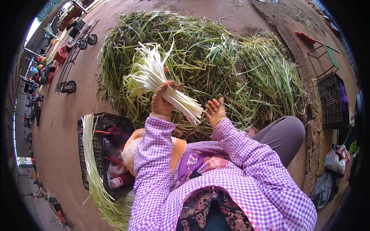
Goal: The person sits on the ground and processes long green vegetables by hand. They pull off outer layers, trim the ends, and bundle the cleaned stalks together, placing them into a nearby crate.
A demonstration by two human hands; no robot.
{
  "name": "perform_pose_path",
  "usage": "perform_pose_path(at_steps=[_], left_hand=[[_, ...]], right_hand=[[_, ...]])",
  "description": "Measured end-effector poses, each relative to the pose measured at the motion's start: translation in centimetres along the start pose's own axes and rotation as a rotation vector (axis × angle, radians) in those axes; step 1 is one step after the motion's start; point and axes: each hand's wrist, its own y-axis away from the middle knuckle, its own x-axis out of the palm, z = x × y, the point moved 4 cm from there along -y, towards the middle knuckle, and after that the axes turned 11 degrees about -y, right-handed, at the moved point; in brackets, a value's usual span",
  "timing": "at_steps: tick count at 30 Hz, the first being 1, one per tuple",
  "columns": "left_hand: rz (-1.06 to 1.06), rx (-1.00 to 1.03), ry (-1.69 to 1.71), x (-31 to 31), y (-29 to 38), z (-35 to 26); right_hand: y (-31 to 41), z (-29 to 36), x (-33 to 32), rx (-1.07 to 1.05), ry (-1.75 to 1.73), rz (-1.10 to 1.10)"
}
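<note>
My left hand (163, 99) is closed around a bunch of white stalks (154, 68) that look like blanched garlic chives. Their yellowish leaves fan out to the upper left, and the stem ends slope down to the right. Just beside those ends is my right hand (216, 112), palm up with the fingers spread and nothing in it. Behind both hands lies a large heap of green and withered leaves (185, 43). More pale stalks (92, 153) drape along the outer side of a black plastic crate (102, 119) at my left.
A red-and-white bottle (117, 182) and bags fill the crate. A wheeled hand cart (70, 66) stands at far left. On the right are a metal-framed stool (331, 57), another black crate (332, 99) and a white-and-red bag (336, 158). My bent knee (286, 132) is beside the heap.
</note>
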Motion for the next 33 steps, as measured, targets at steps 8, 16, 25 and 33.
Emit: perform_pose_path(at_steps=[8,16,25,33], left_hand=[[0.097,0.02,-0.159,6.1,0.1,-7.0],[0.321,0.026,-0.164,18.9,3.6,-16.8],[0.145,-0.132,-0.348,21.1,10.2,-14.1],[-0.758,-1.028,-1.348,14.4,34.4,-14.1]], right_hand=[[-3.5,-2.2,2.3,0.152,0.319,0.166],[-1.7,-4.8,4.0,0.311,1.298,0.999],[16.3,-2.4,9.9,-0.871,1.176,1.563],[-5.2,-5.6,8.1,-0.1,1.57,1.247]])
